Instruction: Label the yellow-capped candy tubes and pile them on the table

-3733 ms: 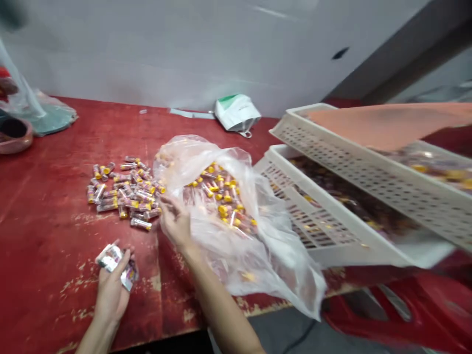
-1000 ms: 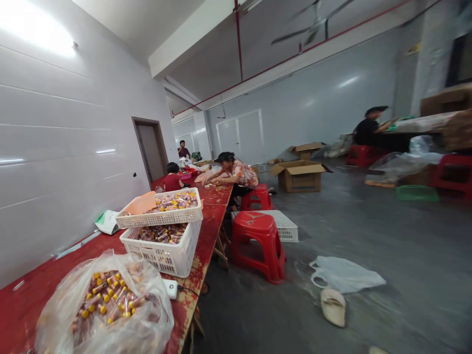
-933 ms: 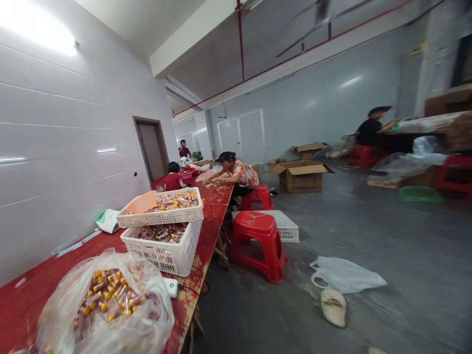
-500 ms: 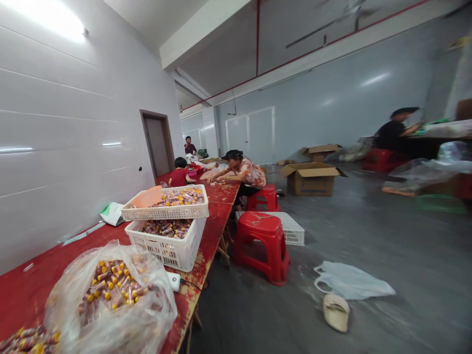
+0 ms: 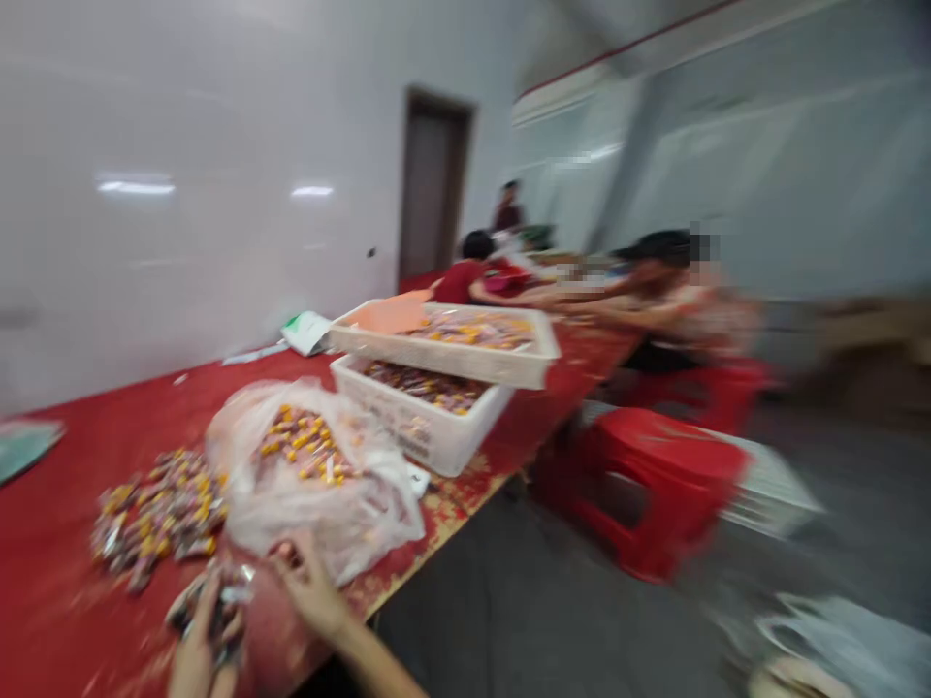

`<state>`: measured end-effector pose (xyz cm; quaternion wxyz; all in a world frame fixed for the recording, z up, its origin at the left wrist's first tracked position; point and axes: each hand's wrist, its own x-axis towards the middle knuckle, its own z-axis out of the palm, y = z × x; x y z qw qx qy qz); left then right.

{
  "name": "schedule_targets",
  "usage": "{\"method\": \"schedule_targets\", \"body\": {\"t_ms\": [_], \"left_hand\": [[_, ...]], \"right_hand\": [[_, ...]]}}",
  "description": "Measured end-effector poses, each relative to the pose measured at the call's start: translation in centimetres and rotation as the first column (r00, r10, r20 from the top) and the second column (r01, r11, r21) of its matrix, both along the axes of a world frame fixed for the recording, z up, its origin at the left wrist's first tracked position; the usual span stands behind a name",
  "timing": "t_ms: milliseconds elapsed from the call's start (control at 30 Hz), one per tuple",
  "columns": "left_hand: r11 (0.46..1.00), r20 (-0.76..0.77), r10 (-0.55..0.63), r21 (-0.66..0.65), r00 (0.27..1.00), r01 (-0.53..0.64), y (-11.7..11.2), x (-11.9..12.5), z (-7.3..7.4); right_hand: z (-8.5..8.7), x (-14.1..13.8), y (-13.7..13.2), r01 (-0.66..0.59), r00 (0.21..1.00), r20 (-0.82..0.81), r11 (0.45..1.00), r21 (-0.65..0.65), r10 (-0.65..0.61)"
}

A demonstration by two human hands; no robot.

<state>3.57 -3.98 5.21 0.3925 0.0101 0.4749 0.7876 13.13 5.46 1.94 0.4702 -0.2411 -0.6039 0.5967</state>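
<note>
My left hand [image 5: 204,635] is at the table's front edge, its fingers closed round something clear, shiny and partly dark that blur keeps me from naming. To its right, my right hand [image 5: 312,591] has thumb and fingers drawn together beside the open clear plastic bag [image 5: 378,523]; anything in that pinch is too blurred to tell. Small tubes with yellow caps [image 5: 305,436] fill the bag. A loose pile of similar tubes [image 5: 160,514] lies on the red table [image 5: 65,562], just beyond my left hand.
Two stacked white baskets [image 5: 429,441] hold more tubes, with an orange piece [image 5: 397,312] in the upper one. Red stools [image 5: 655,475] and a white crate [image 5: 778,485] stand on the floor at right. Several people sit or stand along the table farther back.
The view has swung left and down, so the bag and baskets appear farther right. Both my hands have come into view at the bottom; the loose pile now shows in full.
</note>
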Motion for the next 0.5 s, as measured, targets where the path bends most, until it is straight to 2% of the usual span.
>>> {"method": "schedule_targets", "body": {"t_ms": [33,67,100,200,333,500], "left_hand": [[0.998,0.039,0.069,-0.01,0.997,-0.069,0.1,-0.3,-0.5],[0.995,0.12,0.088,0.043,0.989,-0.094,0.2,-0.5,-1.0],[0.992,0.187,0.068,0.093,0.98,-0.087,0.4,-0.8,-1.4],[0.984,0.301,0.107,0.104,0.948,-0.145,0.7,-1.2,-2.2],[0.983,0.348,0.131,0.073,0.928,-0.166,0.2,-1.4,-2.5],[0.985,0.346,0.133,0.058,0.929,-0.162,0.1,-2.1,-3.4]], "right_hand": [[-0.6,0.1,0.0,-0.028,1.0,-0.008,0.999,-0.04,0.028],[-1.1,0.2,0.1,-0.06,0.998,-0.014,0.995,-0.08,0.059],[-1.6,0.3,0.2,-0.085,0.996,-0.031,0.989,-0.117,0.082],[-2.0,0.3,-0.1,-0.15,0.985,-0.116,0.972,-0.181,0.13],[-1.8,-0.3,-1.7,-0.204,0.974,-0.132,0.962,-0.179,0.182],[-2.7,-2.0,-2.4,-0.166,0.978,-0.153,0.976,-0.144,0.143]]}}
